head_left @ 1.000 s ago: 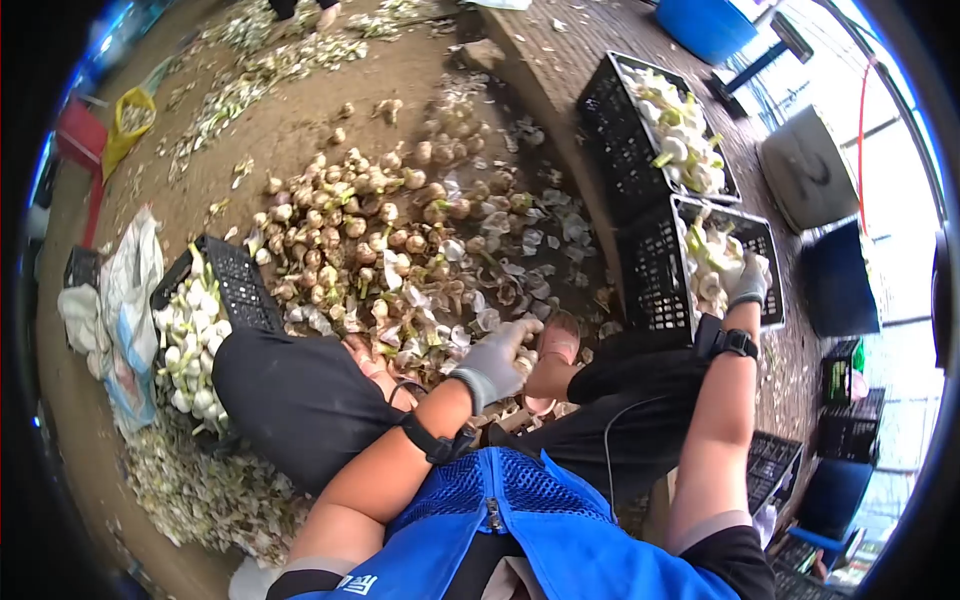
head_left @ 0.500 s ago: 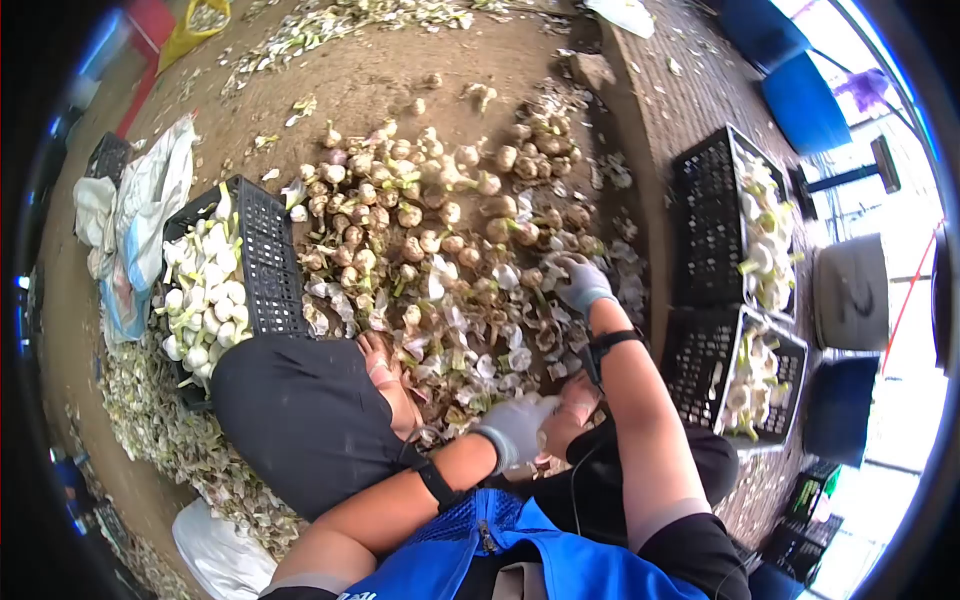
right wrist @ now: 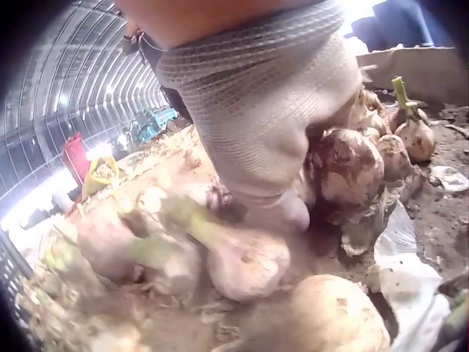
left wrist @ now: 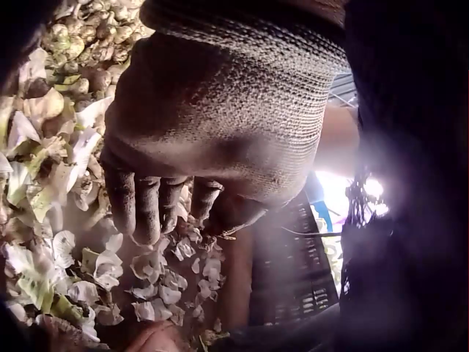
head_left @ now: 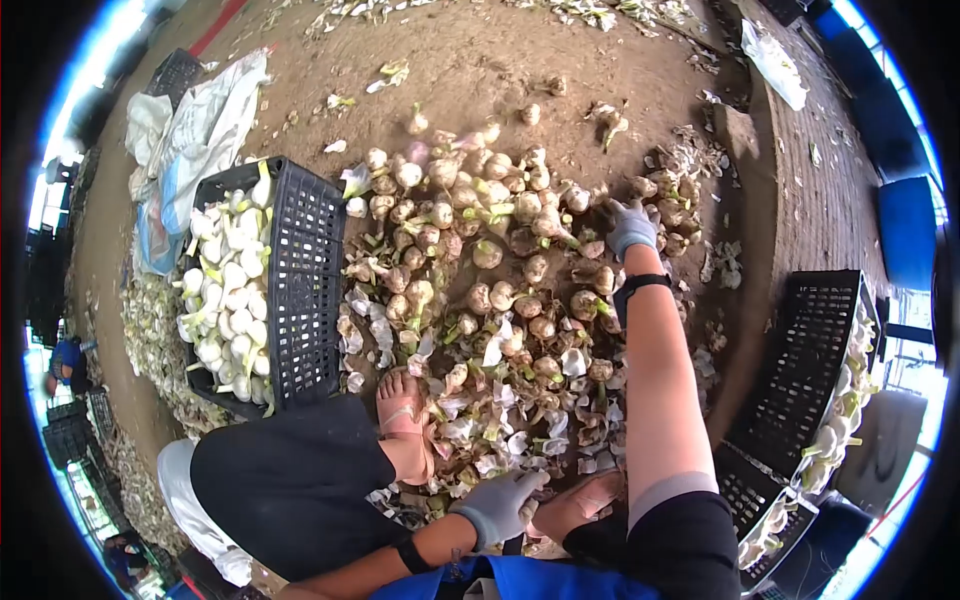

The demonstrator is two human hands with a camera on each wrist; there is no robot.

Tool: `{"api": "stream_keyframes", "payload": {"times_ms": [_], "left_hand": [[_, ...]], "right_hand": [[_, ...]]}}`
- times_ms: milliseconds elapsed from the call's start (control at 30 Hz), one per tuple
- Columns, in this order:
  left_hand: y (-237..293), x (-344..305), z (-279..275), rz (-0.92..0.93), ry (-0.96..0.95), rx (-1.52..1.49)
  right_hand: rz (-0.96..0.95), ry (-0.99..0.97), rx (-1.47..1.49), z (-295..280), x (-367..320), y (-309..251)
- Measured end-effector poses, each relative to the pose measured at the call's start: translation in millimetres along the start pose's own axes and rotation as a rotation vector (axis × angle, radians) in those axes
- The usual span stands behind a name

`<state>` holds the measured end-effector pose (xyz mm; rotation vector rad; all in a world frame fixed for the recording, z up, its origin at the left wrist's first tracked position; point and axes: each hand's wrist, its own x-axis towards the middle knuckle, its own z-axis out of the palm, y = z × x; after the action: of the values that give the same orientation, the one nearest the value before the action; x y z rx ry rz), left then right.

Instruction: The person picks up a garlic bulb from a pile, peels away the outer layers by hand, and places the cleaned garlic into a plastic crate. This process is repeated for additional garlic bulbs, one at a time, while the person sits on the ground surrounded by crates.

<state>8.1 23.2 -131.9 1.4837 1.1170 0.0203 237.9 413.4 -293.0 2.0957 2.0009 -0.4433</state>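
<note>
In the head view, garlic bulbs (head_left: pixel 488 254) lie on the ground (head_left: pixel 440 75) around 12 o'clock. The right hand (head_left: pixel 632 228) reaches among them at 2; its grip cannot be told. The left hand (head_left: pixel 498 508), open with fingers loosely bent, hovers at 6 above skins (head_left: pixel 516 443). A garlic-filled crate (head_left: pixel 307 290) stands at 9.

Crumpled pale sacks (head_left: pixel 215 115) lie on the ground's (head_left: pixel 330 60) left side. A white plastic sheet (head_left: pixel 773 63) rests near the raised ridged strip's (head_left: pixel 825 150) far end, a blue tub (head_left: pixel 907 235) by its outer edge. A yellow bag (right wrist: pixel 102 174) stands beside something red (right wrist: pixel 75 155).
</note>
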Motion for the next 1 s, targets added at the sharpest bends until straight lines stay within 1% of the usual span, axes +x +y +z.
{"api": "stream_keyframes", "payload": {"times_ms": [67, 100, 133, 200, 267, 333, 400, 433, 467, 500, 533, 567, 600, 667, 700, 733, 767, 800, 833, 867, 933, 1000], "left_hand": [[-3.8, -3.1, 1.8, -0.006, 0.066, 0.033], [2.1, -6.7, -5.4, 0.079, 0.126, 0.043], [6.1, -8.2, -11.0, 0.091, 0.13, 0.043], [15.4, -11.2, -18.9, 0.058, 0.216, -0.172], [8.7, -9.4, -11.7, 0.181, 0.515, -0.431], [-6.9, -7.7, -19.0, 0.167, 0.74, -0.464], [-1.5, -13.5, -38.7, 0.187, 0.715, -0.913], [-1.8, -16.4, -46.6, 0.302, 0.688, -0.943], [17.2, -30.9, -51.2, 0.264, 0.678, -1.188], [22.6, -41.0, -52.5, 0.301, 0.643, -1.14], [28.1, -50.6, -53.0, 0.343, 0.61, -1.096], [34.7, -59.3, -52.0, 0.328, 0.527, -1.17], [43.9, -68.7, -50.6, 0.298, 0.501, -1.259], [64.3, -97.5, -58.7, 0.5, 0.332, -0.968], [75.4, -107.1, -55.2, 0.583, 0.331, -0.985], [82.5, -114.7, -51.1, 0.547, 0.346, -1.058], [93.7, -125.1, -51.4, 0.556, 0.307, -1.109], [103.9, -136.2, -51.6, 0.56, 0.266, -1.159], [107.2, -140.6, -51.4, 0.617, 0.225, -1.18], [110.0, -147.7, -50.0, 0.642, 0.222, -1.171], [116.2, -164.7, -47.5, 0.695, 0.329, -1.034], [116.1, -176.1, -46.5, 0.745, 0.325, -1.004]], "right_hand": [[-0.015, -0.054, -0.004, -18.3, -38.1, -8.4], [-0.074, -0.002, 0.038, -19.6, -57.5, -4.6], [-0.133, 0.049, 0.077, -18.1, -82.7, 0.6], [0.018, 0.194, 0.576, -9.0, -144.2, -11.0], [-0.143, -0.03, 1.167, -0.6, -210.2, -22.2], [-0.347, -0.167, 1.381, -10.2, -282.2, -52.1], [-0.369, -0.214, 1.373, -43.9, -354.3, -85.6], [-0.401, -0.075, 1.292, -52.2, -384.3, -98.4], [-0.433, 0.066, 1.206, -59.7, -408.4, -107.6], [-0.376, 0.137, 1.233, -66.3, -430.0, -111.2], [-0.362, 0.262, 1.047, -87.0, -450.1, -112.4], [-0.387, 0.394, 0.922, -102.3, -468.4, -112.3], [-0.409, 0.518, 0.793, -113.2, -486.1, -111.7], [-0.449, 0.637, 0.643, -132.6, -514.7, -109.2], [-0.483, 0.702, 0.57, -139.6, -525.0, -109.2], [-0.515, 0.765, 0.493, -147.2, -534.5, -109.0], [-0.538, 0.854, 0.426, -157.8, -544.0, -110.5], [-0.601, 0.909, 0.412, -162.6, -546.4, -108.3], [-0.609, 0.925, 0.395, -167.8, -552.0, -104.9], [-0.618, 0.934, 0.38, -172.7, -559.5, -103.3], [-0.63, 1.005, 0.338, -186.0, -576.0, -106.4], [-0.645, 1.069, 0.302, -192.4, -586.9, -110.4]]}}
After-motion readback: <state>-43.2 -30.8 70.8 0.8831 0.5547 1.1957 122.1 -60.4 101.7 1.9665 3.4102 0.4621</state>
